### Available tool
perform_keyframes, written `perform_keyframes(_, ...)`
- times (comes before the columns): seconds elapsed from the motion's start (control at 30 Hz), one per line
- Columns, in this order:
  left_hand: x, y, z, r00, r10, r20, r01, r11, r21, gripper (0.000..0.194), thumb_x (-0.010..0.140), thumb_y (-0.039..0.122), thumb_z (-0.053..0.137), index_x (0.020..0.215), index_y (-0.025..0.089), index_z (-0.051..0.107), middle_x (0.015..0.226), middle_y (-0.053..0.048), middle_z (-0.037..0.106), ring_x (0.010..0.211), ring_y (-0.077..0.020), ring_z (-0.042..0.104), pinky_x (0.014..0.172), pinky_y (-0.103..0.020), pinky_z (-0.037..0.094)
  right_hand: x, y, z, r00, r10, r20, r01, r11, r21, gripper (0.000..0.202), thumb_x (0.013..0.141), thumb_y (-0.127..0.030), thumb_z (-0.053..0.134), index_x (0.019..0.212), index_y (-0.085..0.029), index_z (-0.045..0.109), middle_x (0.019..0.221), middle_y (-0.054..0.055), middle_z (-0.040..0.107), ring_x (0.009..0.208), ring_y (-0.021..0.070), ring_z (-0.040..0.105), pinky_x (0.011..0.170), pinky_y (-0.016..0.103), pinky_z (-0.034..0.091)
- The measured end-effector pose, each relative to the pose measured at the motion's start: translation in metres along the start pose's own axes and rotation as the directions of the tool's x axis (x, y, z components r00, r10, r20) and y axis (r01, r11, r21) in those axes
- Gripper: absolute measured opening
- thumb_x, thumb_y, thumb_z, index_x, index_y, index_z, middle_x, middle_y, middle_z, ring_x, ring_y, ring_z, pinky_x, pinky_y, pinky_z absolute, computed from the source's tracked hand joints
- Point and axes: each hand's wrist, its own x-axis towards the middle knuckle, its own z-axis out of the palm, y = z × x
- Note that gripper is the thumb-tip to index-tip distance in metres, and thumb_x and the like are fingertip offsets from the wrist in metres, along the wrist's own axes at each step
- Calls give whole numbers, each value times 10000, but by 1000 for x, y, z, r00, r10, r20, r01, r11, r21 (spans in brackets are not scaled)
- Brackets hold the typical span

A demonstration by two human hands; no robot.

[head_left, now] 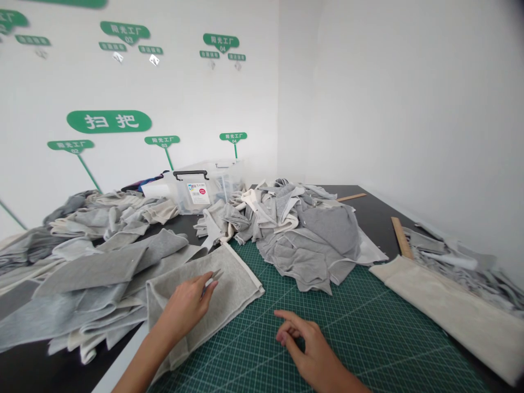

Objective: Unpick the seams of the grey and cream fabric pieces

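Observation:
My left hand (189, 305) rests on a grey fabric piece (229, 286) lying at the left edge of the green cutting mat (352, 333). Its fingers pinch a small metal tool, probably thread snips (213, 279), whose tips point up and right over the cloth. My right hand (305, 341) hovers just above the bare mat to the right of that piece, index finger stretched toward the left, other fingers loosely curled, holding nothing.
A heap of grey and cream fabric scraps (298, 229) sits beyond the mat. More grey pieces (94, 273) are stacked left. A cream cloth (446, 311) and wooden ruler (401, 237) lie right. Clear plastic bins (196, 191) stand by the wall.

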Motion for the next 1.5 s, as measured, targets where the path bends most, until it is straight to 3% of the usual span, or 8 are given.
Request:
perform_keyframes(0.2, 10, -1, 3, 999, -48, 13, 47, 997, 54, 396, 980, 334, 328, 1127, 123, 629, 1041, -148, 700, 967, -282, 659, 825, -367, 479, 0, -1, 0, 1000, -6, -4, 6, 1000, -11, 344, 931, -325, 460, 1231, -194, 563, 877, 41, 694, 799, 163, 642, 808, 296, 486)
perform_keyframes(0.4, 10, 9, -1, 998, 59, 20, -58, 998, -14, 424, 983, 394, 329, 1163, 130, 608, 1051, -135, 697, 946, -266, 662, 828, -362, 481, 0, -2, -1, 1000, -3, -1, 3, 1000, -19, 349, 931, -331, 460, 1239, -203, 563, 885, 43, 695, 812, 165, 641, 834, 301, 481)
perform_keyframes(0.7, -2, 10, -1, 996, 83, -13, -83, 996, -36, 421, 986, 408, 318, 1154, 160, 613, 1064, -121, 696, 928, -254, 668, 811, -353, 495, -1, -5, -3, 1000, 14, 2, -14, 999, -34, 368, 933, -340, 453, 1257, -202, 558, 905, 49, 695, 848, 172, 637, 862, 308, 476)
perform_keyframes(0.8, -6, 8, -2, 998, 62, -5, -62, 996, -58, 437, 981, 425, 331, 1216, 150, 576, 1075, -118, 693, 912, -248, 670, 813, -359, 496, -1, -7, -3, 1000, 2, 4, -2, 1000, -22, 375, 934, -336, 450, 1269, -203, 551, 898, 46, 695, 832, 170, 636, 840, 302, 484)
perform_keyframes(0.93, -7, 7, -2, 999, 38, 29, -37, 999, -14, 420, 984, 384, 319, 1132, 138, 625, 1050, -132, 700, 940, -277, 665, 827, -387, 492, -2, -7, -2, 1000, 4, -6, -4, 1000, -28, 370, 933, -355, 448, 1251, -205, 564, 900, 52, 697, 835, 178, 638, 849, 315, 481)
perform_keyframes(1.13, -12, 7, 3, 996, 24, -85, -30, 997, -68, 435, 983, 424, 339, 1198, 132, 580, 1093, -116, 691, 941, -253, 668, 811, -356, 499, -3, -5, -1, 1000, 14, -6, -14, 999, -46, 378, 932, -380, 448, 1246, -206, 565, 900, 55, 696, 839, 181, 636, 867, 327, 474)
perform_keyframes(1.37, -16, 3, 1, 997, -23, -72, 21, 999, -37, 403, 994, 373, 319, 1158, 133, 598, 1075, -114, 697, 947, -265, 668, 805, -366, 503, 1, -1, 0, 1000, -5, 5, 5, 999, -33, 383, 937, -382, 439, 1242, -183, 559, 885, 66, 693, 805, 179, 640, 831, 323, 492)
perform_keyframes(1.5, -35, -3, -1, 992, -66, -106, 55, 994, -96, 395, 982, 412, 356, 1155, 157, 602, 1053, -86, 709, 934, -249, 675, 807, -351, 515, 2, 4, 1, 999, -43, 24, 43, 999, 9, 375, 943, -358, 437, 1262, -190, 539, 880, 62, 693, 789, 173, 645, 792, 308, 509)
